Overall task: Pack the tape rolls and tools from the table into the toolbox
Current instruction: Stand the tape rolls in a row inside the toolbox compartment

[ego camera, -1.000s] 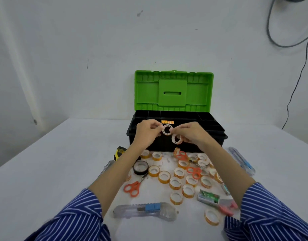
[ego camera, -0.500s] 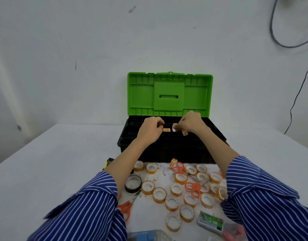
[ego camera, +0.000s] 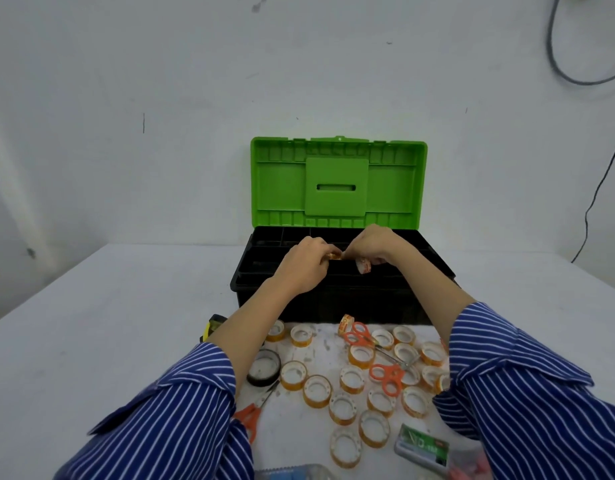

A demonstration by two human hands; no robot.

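The black toolbox (ego camera: 434, 271) stands open at the table's back, its green lid (ego camera: 337, 183) upright. Both hands hover over its tray. My left hand (ego camera: 304, 263) pinches a small tape roll (ego camera: 334, 255) between curled fingers. My right hand (ego camera: 372, 244) touches that roll and holds a second tape roll (ego camera: 363, 265) hanging under its palm. Several clear tape rolls with orange cores (ego camera: 316, 391) lie on the table in front of the box, mixed with orange-handled scissors (ego camera: 385, 374) and a black tape roll (ego camera: 264, 367).
A yellow tape measure (ego camera: 209, 325) peeks out beside my left forearm. Another orange scissors (ego camera: 249, 415) lies by my left sleeve, a green staple box (ego camera: 422, 446) near the front right, and a clear utility knife (ego camera: 292, 474) at the bottom edge. A black cable (ego camera: 590, 209) hangs on the right wall.
Both hands lifted the two tape rolls from in front of the toolbox up and over its open tray. The view has tilted, showing more of my sleeves.
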